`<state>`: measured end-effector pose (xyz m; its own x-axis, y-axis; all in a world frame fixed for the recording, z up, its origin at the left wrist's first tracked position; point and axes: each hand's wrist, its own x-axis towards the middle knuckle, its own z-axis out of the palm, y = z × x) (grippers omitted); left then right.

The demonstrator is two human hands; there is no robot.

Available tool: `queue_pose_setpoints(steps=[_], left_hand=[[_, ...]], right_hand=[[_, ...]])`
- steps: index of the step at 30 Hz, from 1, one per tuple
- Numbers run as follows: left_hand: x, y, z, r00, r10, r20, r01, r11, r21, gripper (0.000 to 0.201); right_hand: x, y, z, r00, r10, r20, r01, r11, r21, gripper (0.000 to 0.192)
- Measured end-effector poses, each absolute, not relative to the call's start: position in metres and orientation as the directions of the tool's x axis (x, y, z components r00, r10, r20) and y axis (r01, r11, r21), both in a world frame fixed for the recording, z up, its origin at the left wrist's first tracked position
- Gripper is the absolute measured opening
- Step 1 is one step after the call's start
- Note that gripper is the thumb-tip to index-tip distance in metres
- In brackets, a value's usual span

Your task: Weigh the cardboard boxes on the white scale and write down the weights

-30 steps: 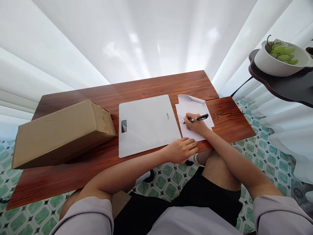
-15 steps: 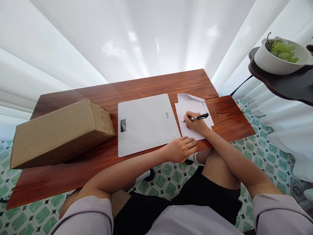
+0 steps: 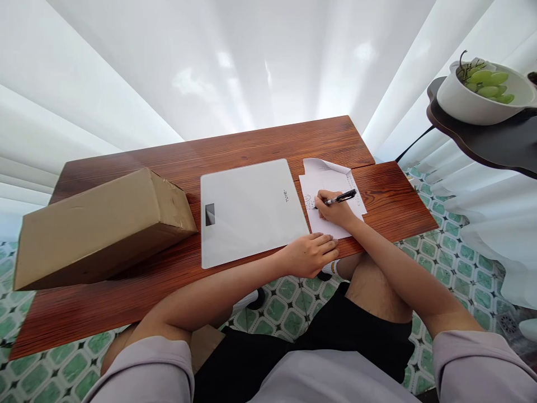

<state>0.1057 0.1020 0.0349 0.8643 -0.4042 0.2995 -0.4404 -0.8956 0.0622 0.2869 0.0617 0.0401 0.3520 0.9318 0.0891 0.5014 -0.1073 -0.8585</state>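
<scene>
While the left hand rests loosely curled, right hand fingers pinch the pen against the paper.

Writing on paper too small to read; right hand hides pen tip; bowl cut off at right edge.

Setting: a home room, used as a small writing corner. Landmark: wooden table, reddish plank top, set against white pleated curtains that fill the far side and run round its right end. Below the table: floor tiles, green and white, patterned. Right of the table and higher: dark side shelf bearing a white bowl of green grapes.
</scene>
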Motion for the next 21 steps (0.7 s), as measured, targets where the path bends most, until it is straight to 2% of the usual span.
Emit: queue_pose_setpoints(steps=[9,21], left_hand=[[0.1067,0.1024,0.0337,0.854,-0.398,0.336,-0.445,-0.893,0.072,0.035],[0.1069,0.1017,0.0357,0.868,-0.408,0.283,-0.452,-0.885,0.110,0.037]], right_hand=[[0.2873,0.0614,0.0377,0.358,0.929,0.092,0.511,-0.112,-0.852,0.030],[0.2877,0.0628,0.0361,0.363,0.926,0.099,0.512,-0.110,-0.852,0.030]])
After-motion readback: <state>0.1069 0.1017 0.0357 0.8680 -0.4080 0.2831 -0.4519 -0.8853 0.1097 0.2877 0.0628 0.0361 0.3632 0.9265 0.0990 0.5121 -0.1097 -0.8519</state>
